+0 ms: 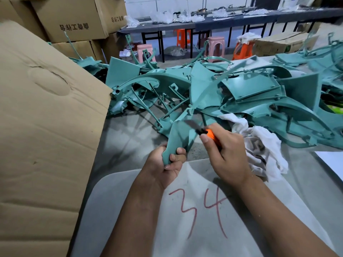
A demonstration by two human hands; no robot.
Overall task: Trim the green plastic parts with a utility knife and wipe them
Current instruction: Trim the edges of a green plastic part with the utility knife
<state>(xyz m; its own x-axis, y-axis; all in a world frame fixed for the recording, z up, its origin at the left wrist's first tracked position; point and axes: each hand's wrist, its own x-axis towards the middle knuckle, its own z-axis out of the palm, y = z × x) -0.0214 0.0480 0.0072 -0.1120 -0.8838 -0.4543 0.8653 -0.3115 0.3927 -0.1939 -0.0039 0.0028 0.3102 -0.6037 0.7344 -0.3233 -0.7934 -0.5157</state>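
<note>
Green plastic part sits gripped at its lower end by the left hand, while the right hand clasps an orange utility knife at its edge. Trimming looks underway; the pile at twelve o'clock and rag at three o'clock suggest much remains.

left hand clenched, right hand gripping
</note>
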